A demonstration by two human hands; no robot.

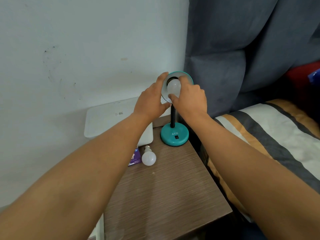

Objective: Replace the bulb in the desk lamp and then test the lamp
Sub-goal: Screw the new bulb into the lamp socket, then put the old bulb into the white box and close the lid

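A teal desk lamp stands at the back of the wooden bedside table, its round base (pixel 174 135) carrying a black switch and a black flexible neck. The teal shade (pixel 187 77) is tipped toward me. My left hand (pixel 152 99) grips the shade's left rim. A white bulb (pixel 173 87) sits in the shade at the socket, and my right hand (pixel 189 99) holds it with thumb and fingers around the globe. A second white bulb (pixel 149 157) lies on its side on the table, screw cap pointing away from me.
A purple bulb box (pixel 134 157) lies beside the loose bulb, partly under my left forearm. A white flat device (pixel 107 118) leans by the wall. The brown table top (pixel 166 187) extends toward me. A striped bed (pixel 277 135) and grey headboard (pixel 242 49) flank the right.
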